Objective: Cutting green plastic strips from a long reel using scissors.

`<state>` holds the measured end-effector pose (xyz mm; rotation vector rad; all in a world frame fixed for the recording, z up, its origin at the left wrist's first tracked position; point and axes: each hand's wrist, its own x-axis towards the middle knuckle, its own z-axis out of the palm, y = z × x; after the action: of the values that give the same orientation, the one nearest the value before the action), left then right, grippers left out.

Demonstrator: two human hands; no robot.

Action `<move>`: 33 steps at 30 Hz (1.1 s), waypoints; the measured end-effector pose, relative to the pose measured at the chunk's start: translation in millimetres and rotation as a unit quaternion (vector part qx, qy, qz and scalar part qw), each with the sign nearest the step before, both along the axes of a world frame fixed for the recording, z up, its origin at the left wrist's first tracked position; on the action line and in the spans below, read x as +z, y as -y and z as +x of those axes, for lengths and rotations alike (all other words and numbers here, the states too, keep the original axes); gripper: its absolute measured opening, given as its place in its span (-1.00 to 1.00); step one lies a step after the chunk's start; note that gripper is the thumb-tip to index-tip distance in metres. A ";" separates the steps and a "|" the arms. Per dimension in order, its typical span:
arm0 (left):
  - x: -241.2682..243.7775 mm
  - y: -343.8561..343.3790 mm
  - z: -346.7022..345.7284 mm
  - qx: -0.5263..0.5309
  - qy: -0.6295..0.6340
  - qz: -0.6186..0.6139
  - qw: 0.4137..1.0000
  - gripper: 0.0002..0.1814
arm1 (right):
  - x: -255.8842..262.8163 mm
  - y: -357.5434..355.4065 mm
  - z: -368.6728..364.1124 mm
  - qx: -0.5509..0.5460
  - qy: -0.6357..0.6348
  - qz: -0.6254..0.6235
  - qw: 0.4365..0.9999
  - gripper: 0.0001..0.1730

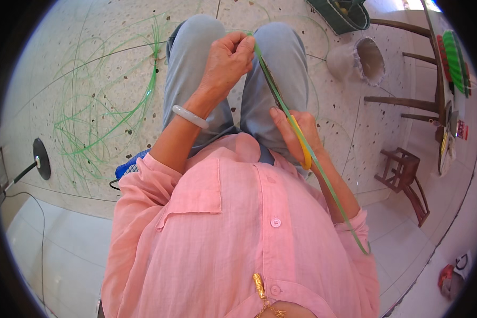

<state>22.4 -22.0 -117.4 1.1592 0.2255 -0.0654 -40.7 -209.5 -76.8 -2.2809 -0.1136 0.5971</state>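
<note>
My left hand (232,55), over the knees, pinches a narrow green plastic strip (330,185) near one end. From there the strip runs down beside the scissors and over the right forearm to the pink sleeve. My right hand (298,129) is closed around the yellow handle of the scissors (301,141). Their dark blades (269,77) point up towards the left fingertips, with the strip lying along them. Whether the blades touch the strip cannot be told. Left of the legs, a loose bundle of thin green strips (147,93) spreads in loops on the speckled floor, gathered by a tie near its top.
A pale round bin (344,61) and a dark green basket (336,18) stand beyond the right knee. Farther right are a wooden-legged table (437,79) and a small brown chair (401,169). A black round stand base (42,159) and a cable are at the left.
</note>
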 end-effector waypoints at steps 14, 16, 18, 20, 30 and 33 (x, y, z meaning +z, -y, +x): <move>-1.9 -1.1 -7.8 -0.029 0.027 0.029 0.999 -0.78 | 15.3 -2.7 6.6 -0.014 -0.042 0.015 0.999 -0.32; -1.4 1.9 -11.6 -0.028 0.015 0.003 0.999 -0.78 | 18.1 -2.6 7.6 -0.006 -0.049 0.002 0.999 -0.31; -0.2 1.9 -13.1 -0.030 0.013 -0.008 0.999 -0.77 | 17.3 -1.9 7.2 0.001 -0.057 -0.012 0.998 -0.31; 0.9 2.4 -13.6 -0.031 0.011 -0.018 0.999 -0.77 | 13.1 -0.3 5.7 -0.004 -0.040 0.002 0.999 -0.32; 0.3 -6.9 -9.2 -0.063 -0.003 -0.009 0.998 -0.77 | -1.9 -3.2 0.5 -0.017 -0.002 0.036 0.999 -0.43; 0.7 -6.5 -8.2 -0.073 0.006 -0.002 0.997 -0.77 | -0.1 -2.6 -0.6 -0.004 0.015 0.035 0.999 -0.43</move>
<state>14.2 -15.5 -116.7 1.1705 0.1304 -0.1883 -41.3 -206.9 -77.0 -2.2229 -0.1377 0.5472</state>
